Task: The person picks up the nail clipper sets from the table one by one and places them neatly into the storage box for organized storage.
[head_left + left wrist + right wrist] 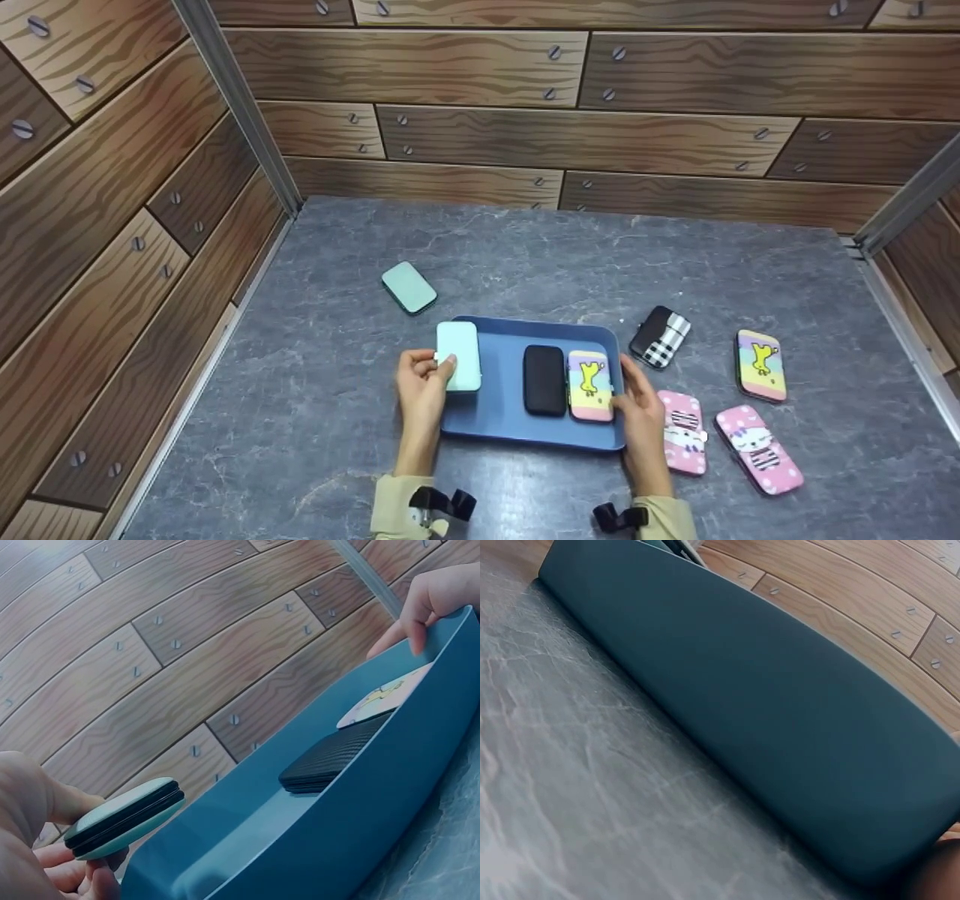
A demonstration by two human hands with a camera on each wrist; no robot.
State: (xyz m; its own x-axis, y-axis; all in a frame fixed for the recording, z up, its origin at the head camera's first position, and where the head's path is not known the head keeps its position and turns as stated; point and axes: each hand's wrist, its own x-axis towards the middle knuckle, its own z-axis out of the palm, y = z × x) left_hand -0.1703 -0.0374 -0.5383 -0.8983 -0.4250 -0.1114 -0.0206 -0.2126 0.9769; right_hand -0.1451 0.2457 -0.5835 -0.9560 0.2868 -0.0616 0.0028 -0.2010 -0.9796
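A mint case (458,355) is pinched between the thumb and fingers of my left hand (421,390), over the left end of the blue tray (499,435). In the left wrist view the mint case (126,817) is held up beside the tray's end, its dark seam showing. My right hand (643,427) grips the tray's right wall, thumb over the rim. Inside the tray lie a black case (544,380) and, right of it, a rainbow case with a yellow animal (591,385). The right wrist view shows mostly the tray's outer wall (750,705).
A green case (409,287) lies behind the tray on the left. To the right are a black checked case (660,337), another rainbow case (760,365) and two pink cases (684,442) (759,450). Wood-patterned walls (480,67) enclose the grey surface.
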